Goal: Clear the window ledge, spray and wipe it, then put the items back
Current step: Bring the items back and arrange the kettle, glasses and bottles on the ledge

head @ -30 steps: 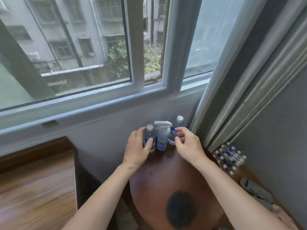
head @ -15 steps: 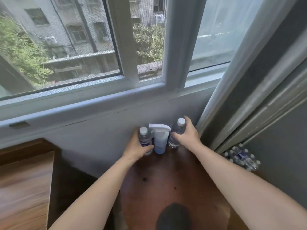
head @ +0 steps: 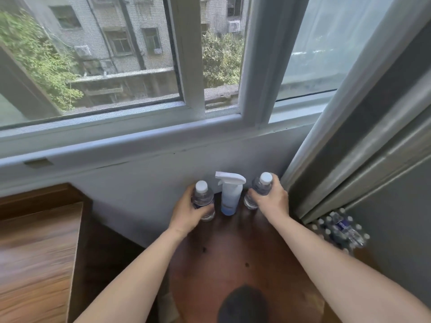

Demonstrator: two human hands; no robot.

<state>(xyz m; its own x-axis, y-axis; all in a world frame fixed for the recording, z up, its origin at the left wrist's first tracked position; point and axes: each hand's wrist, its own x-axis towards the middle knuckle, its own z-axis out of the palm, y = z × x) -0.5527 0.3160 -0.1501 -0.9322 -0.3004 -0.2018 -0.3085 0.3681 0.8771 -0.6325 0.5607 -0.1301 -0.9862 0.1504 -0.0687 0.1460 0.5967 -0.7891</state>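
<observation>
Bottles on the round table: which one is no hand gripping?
The spray bottle in the middle, with its white trigger head; the capped water bottles either side are each gripped.

Head camera (wide-angle) looks down; faces window [head: 130, 66].

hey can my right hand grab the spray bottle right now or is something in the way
Probably not straight away. The right hand is wrapped round a water bottle, so its fingers are taken. The spray bottle stands right beside it with nothing over it; set the water bottle down and the way looks free.
</observation>
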